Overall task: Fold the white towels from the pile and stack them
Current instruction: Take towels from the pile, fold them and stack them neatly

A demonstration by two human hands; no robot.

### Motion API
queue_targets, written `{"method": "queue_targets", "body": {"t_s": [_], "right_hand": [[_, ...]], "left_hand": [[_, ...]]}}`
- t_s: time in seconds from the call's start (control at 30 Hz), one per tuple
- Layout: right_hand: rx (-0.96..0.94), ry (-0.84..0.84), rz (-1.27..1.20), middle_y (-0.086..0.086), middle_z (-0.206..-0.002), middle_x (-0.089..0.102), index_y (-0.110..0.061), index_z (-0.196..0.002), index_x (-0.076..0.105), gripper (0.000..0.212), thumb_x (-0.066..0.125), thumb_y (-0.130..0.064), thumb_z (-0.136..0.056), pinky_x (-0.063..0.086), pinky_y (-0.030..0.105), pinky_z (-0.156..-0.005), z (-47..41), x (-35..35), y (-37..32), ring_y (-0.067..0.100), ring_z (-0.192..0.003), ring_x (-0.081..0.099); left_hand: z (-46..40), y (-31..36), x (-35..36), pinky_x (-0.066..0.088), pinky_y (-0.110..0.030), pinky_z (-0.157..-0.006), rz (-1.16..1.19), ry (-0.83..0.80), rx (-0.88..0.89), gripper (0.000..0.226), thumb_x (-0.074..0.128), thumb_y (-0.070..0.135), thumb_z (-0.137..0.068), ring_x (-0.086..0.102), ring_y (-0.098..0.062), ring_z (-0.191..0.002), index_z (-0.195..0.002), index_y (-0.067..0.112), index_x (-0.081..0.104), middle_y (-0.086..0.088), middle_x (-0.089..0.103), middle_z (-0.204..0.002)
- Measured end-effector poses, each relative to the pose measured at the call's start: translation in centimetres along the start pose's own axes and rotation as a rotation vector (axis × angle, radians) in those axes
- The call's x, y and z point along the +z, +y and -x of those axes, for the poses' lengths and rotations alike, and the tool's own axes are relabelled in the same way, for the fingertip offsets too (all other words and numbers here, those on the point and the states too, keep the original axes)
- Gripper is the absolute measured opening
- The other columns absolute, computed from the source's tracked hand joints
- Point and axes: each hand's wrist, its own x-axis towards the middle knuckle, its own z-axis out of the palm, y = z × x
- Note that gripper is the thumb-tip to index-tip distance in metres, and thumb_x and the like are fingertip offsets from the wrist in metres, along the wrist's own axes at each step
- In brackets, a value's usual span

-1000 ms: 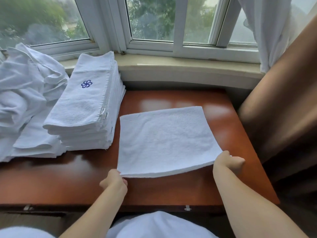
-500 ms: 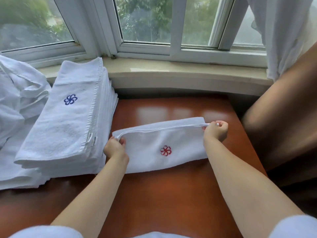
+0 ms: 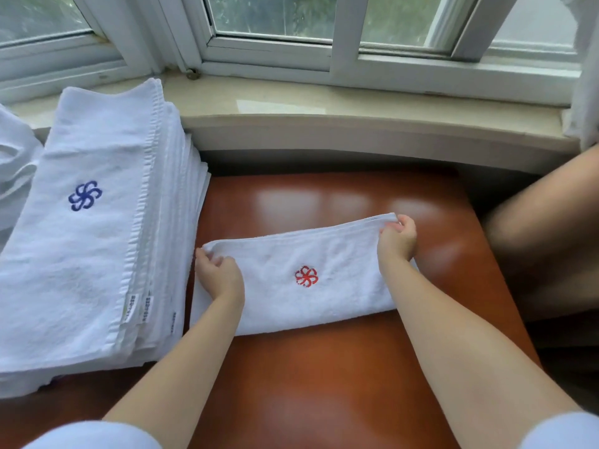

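Reddish-brown glossy table (image 3: 324,384) filling foreground, both bare forearms reaching forward over it. Left hand (image 3: 218,275) pinching far-left corner of folded towel (image 3: 291,296), fingers curling round edge. Right hand (image 3: 397,241) gripping far-right corner, lifting it slightly. Towel lying flat between hands at table centre, red flower emblem (image 3: 306,276) facing up. Stack of folded towels (image 3: 87,228) sitting just left, touching towel's end, blue emblem (image 3: 85,195) on top. Unfolded pile (image 3: 13,163) showing at far left edge. Stone windowsill (image 3: 324,105) and window frame (image 3: 343,43) running behind.
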Motion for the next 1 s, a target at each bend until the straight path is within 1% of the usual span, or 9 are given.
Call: {"method": "queue_targets", "body": {"t_s": [0.07, 0.17, 0.3, 0.37, 0.5, 0.6, 0.73, 0.83, 1.0], "right_hand": [[-0.051, -0.119, 0.102, -0.005, -0.128, 0.049, -0.024, -0.144, 0.034, 0.059, 0.036, 0.000, -0.090, 0.039, 0.026, -0.085, 0.2, -0.3, 0.6, 0.013, -0.108, 0.051], [-0.185, -0.185, 0.337, -0.004, -0.147, 0.039, -0.018, -0.147, 0.034, 0.062, 0.038, 0.003, -0.088, 0.038, 0.029, -0.104, 0.9, -0.9, 1.5, 0.013, -0.131, 0.042], [-0.318, -0.026, 0.746, 0.003, -0.148, 0.037, -0.013, -0.138, 0.043, 0.047, 0.049, -0.012, -0.091, 0.023, 0.034, -0.112, 2.4, -1.8, 2.8, 0.022, -0.135, 0.031], [-0.217, 0.075, 0.807, 0.007, -0.148, 0.033, -0.015, -0.136, 0.043, 0.049, 0.056, -0.031, -0.091, 0.017, 0.039, -0.114, 3.4, -2.6, 3.3, 0.027, -0.136, 0.028], [0.048, 0.064, 0.809, 0.014, -0.134, 0.049, -0.011, -0.127, 0.049, 0.057, 0.062, -0.046, -0.084, 0.026, 0.042, -0.108, 3.8, -4.4, 2.5, 0.034, -0.127, 0.040], [0.117, -0.027, 0.745, 0.010, -0.113, 0.063, -0.014, -0.100, 0.057, 0.025, 0.059, -0.031, -0.083, 0.033, 0.042, -0.104, 4.4, -5.4, 1.2, 0.033, -0.115, 0.050], [0.006, -0.076, 0.740, 0.006, -0.115, 0.061, -0.016, -0.104, 0.058, 0.022, 0.053, -0.023, -0.084, 0.036, 0.042, -0.104, 6.5, -6.1, -0.6, 0.029, -0.112, 0.050], [-0.041, -0.101, 0.670, 0.007, -0.113, 0.062, -0.018, -0.101, 0.046, 0.014, 0.051, -0.021, -0.088, 0.039, 0.040, -0.100, 8.2, -6.7, -1.7, 0.029, -0.100, 0.050], [-0.151, -0.011, 0.498, 0.011, -0.113, 0.055, -0.022, -0.097, 0.042, 0.010, 0.050, -0.018, -0.093, 0.048, 0.037, -0.080, 11.7, -7.1, -3.7, 0.032, -0.107, 0.050]], "left_hand": [[-0.1, -0.6, -0.2, 0.037, -0.029, -0.107, -0.167, -0.075, 0.149, 0.080, 0.047, -0.006, -0.088, 0.045, -0.014, -0.128, -0.154, 0.023, 0.013, -0.002, 0.031, -0.152], [0.0, -2.2, -1.1, 0.023, -0.034, -0.118, -0.605, -0.183, 0.378, 0.075, 0.051, 0.004, -0.090, 0.026, -0.022, -0.143, -0.154, 0.018, 0.014, -0.007, 0.026, -0.157], [1.1, -4.6, -3.1, 0.007, -0.039, -0.121, -1.076, -0.175, 0.483, 0.056, 0.035, 0.034, -0.102, 0.009, -0.023, -0.148, -0.153, 0.018, 0.020, -0.009, 0.013, -0.161], [1.9, -5.5, -4.1, 0.005, -0.045, -0.119, -1.204, -0.160, 0.475, 0.054, 0.028, 0.043, -0.102, 0.006, -0.024, -0.148, -0.153, 0.026, 0.021, -0.008, 0.010, -0.161], [2.9, -4.5, -5.0, 0.029, -0.052, -0.109, -0.986, -0.074, 0.209, 0.065, 0.048, 0.051, -0.093, 0.026, -0.033, -0.139, -0.150, 0.028, 0.026, -0.013, 0.023, -0.154], [2.4, -2.0, -4.9, 0.044, -0.048, -0.096, -0.625, -0.072, -0.076, 0.090, 0.076, 0.031, -0.079, 0.047, -0.038, -0.124, -0.149, 0.011, 0.023, -0.018, 0.043, -0.142], [2.1, 1.6, -5.2, 0.050, -0.042, -0.078, -0.307, -0.279, -0.386, 0.059, 0.077, 0.017, -0.071, 0.057, -0.033, -0.092, -0.121, 0.008, 0.045, -0.009, 0.056, -0.104], [3.3, 3.7, -5.4, 0.052, -0.035, -0.066, -0.277, -0.416, -0.246, 0.052, 0.071, 0.019, -0.071, 0.064, -0.030, -0.085, -0.118, 0.007, 0.053, -0.010, 0.063, -0.098], [7.2, 7.0, -5.8, 0.049, -0.027, -0.047, -0.176, -0.468, -0.031, 0.030, 0.061, 0.020, -0.077, 0.066, -0.026, -0.076, -0.107, 0.014, 0.059, -0.007, 0.066, -0.090]]}}
